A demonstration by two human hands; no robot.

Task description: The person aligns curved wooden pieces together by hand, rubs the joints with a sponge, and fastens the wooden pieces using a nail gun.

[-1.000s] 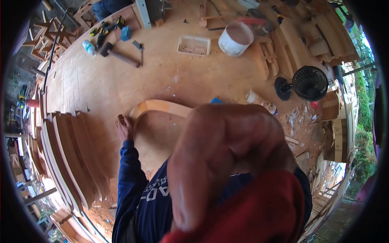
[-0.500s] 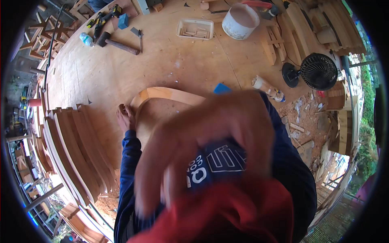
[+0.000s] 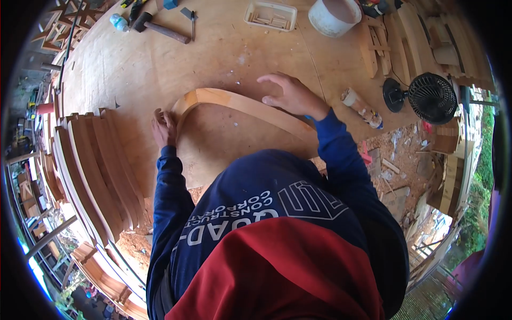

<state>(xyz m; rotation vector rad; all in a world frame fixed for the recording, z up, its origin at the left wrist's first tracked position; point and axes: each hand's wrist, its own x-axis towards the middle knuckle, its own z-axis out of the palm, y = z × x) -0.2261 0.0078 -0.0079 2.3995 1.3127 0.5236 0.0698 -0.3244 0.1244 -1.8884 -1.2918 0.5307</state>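
A curved wooden piece (image 3: 213,96) lies on the plywood table in front of me, bent sharply near its left end, its long arm sloping down to the right. My left hand (image 3: 164,129) is at that left end, its fingers curled against the wood; part of the grip is hidden. Over the long arm hovers my right hand (image 3: 293,97), its thumb and fingers apart and nothing between them. A small bit of something blue shows under the right wrist.
Several curved wooden slats (image 3: 96,170) are stacked at the left. Toward the back are a mallet (image 3: 165,32), a tub of dowels (image 3: 270,16) and a white bucket (image 3: 335,18). A bottle (image 3: 361,108) and a black fan (image 3: 432,98) stand at the right.
My right hand has moved from close before the camera, where it was blurred, out over the curved piece. My left hand has stayed at the left end. The view has tilted downward.
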